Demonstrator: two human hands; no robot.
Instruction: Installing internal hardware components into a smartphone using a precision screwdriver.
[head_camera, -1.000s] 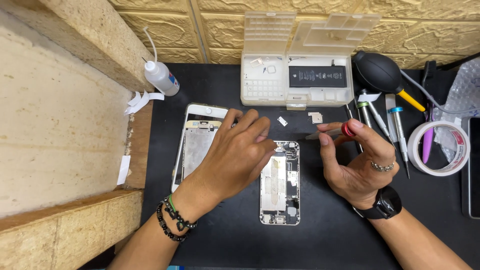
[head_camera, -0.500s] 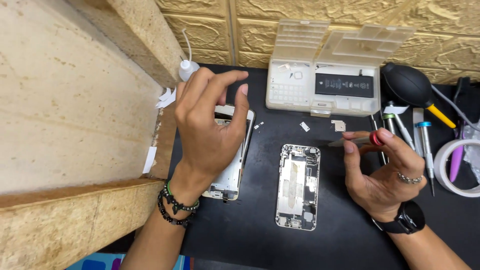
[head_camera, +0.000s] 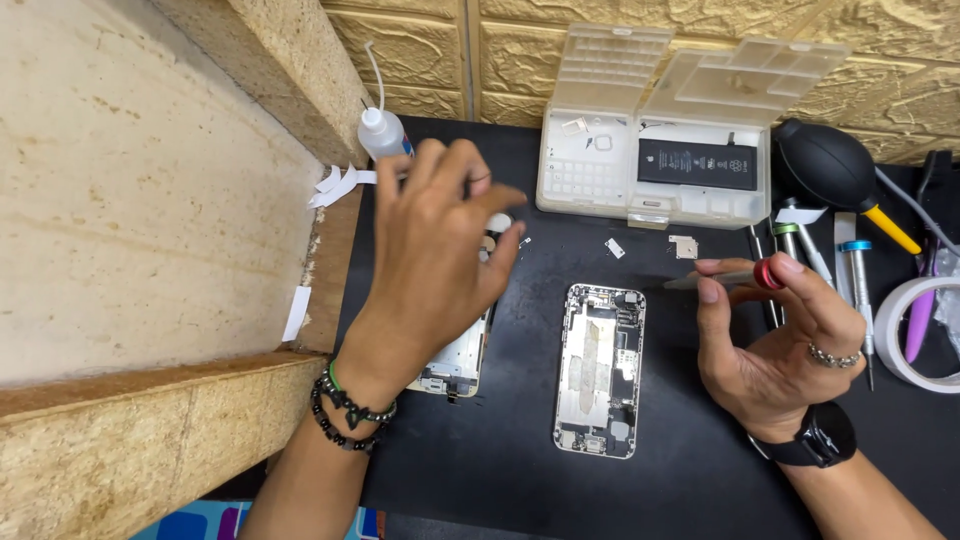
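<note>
An opened phone body (head_camera: 600, 370) lies face up on the black mat (head_camera: 500, 470), its inner parts bare. To its left lies the detached screen panel (head_camera: 455, 365), mostly hidden under my left hand (head_camera: 440, 260). That hand hovers over the panel with fingers spread and nothing in it, its fingertips close to a small clear squeeze bottle (head_camera: 382, 135). My right hand (head_camera: 770, 340) is to the right of the phone body and grips a thin screwdriver with a red cap (head_camera: 725, 278), tip pointing left above the phone's top edge.
A clear parts box (head_camera: 590, 180) with its lids up stands at the back and holds a black battery (head_camera: 697, 165). Two small metal plates (head_camera: 685, 245) lie before it. A black air blower (head_camera: 825, 165), more screwdrivers (head_camera: 855, 270) and a tape roll (head_camera: 915, 330) are at right. A stone ledge (head_camera: 150, 220) borders the left.
My left hand left the phone body, moved left over the screen panel and rose toward the bottle. The right hand kept the screwdriver. The view shifted left.
</note>
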